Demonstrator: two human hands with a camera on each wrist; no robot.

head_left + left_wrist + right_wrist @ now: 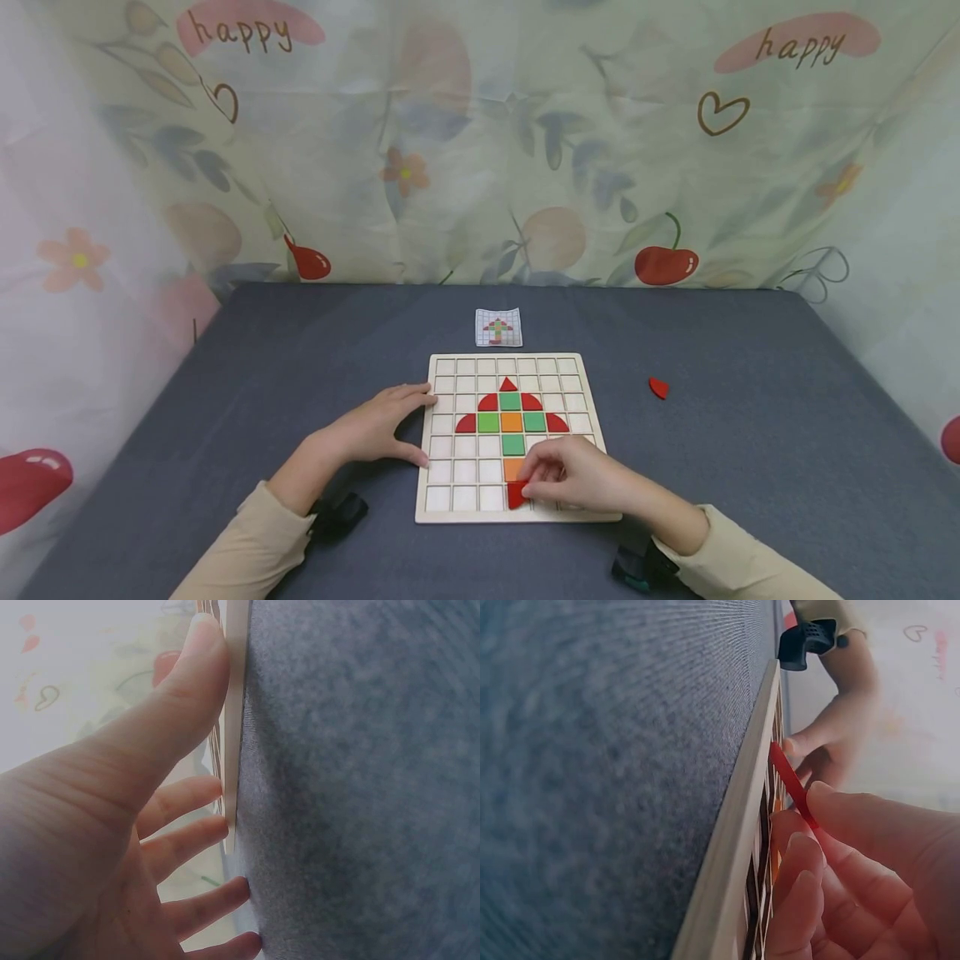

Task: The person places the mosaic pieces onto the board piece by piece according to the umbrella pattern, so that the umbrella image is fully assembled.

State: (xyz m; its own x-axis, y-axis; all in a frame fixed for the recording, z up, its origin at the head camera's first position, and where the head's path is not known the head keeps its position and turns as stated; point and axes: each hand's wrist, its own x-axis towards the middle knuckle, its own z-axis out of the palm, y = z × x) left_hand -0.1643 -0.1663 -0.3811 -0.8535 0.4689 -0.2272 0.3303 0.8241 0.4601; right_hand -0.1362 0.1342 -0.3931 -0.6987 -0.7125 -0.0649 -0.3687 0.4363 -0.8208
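Note:
A pale wooden grid board (480, 517) lies on the table, several of its squares filled with red, green and orange tiles in an arrow-like pattern. My right hand (576, 477) pinches a red tile (515, 495) between thumb and fingers over the bottom row, just below an orange tile (513, 470). In the right wrist view, that red tile (793, 780) stands tilted, its far end down at the grid. Part of it is hidden by the fingers, so its full shape cannot be told. My left hand (378, 427) has its fingers spread, with thumb and fingertips touching the board's left edge.
Behind the board lies a small pattern card (498, 327) printed with a similar coloured figure. A loose red quarter-round tile (658, 388) sits on the dark tablecloth (735, 450) right of the board. A printed curtain (480, 150) hangs beyond the table's far edge.

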